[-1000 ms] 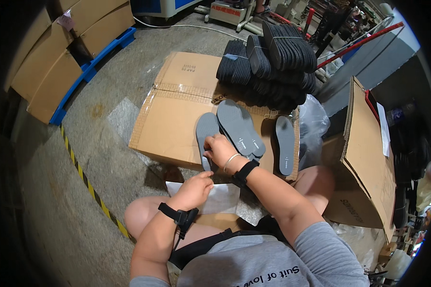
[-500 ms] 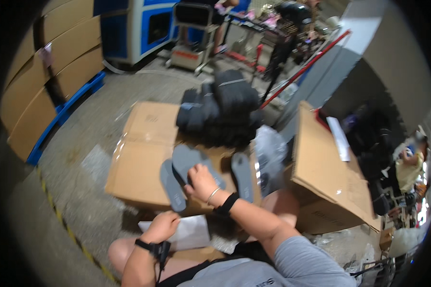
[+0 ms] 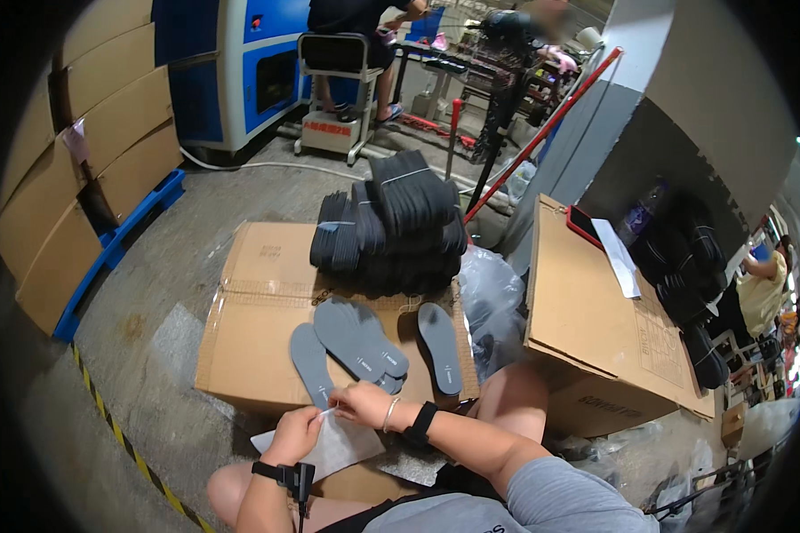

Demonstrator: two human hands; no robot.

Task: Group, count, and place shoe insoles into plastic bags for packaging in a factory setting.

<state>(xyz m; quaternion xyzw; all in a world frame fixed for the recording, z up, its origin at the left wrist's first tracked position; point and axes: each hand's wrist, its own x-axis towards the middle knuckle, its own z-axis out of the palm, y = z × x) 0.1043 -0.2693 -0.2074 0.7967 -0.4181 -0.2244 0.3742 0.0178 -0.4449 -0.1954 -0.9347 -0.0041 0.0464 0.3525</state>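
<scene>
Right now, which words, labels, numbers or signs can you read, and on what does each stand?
I can't copy wording, only place it:
Grey insoles: white marks, mostly too small to read.
Big carton: print on top, too faint.
Right-hand carton: dark lettering on its side, faint print on top.
Chair base: small red lettering.
Grey shirt: a few dark letters, cut off by the picture's edge.
</scene>
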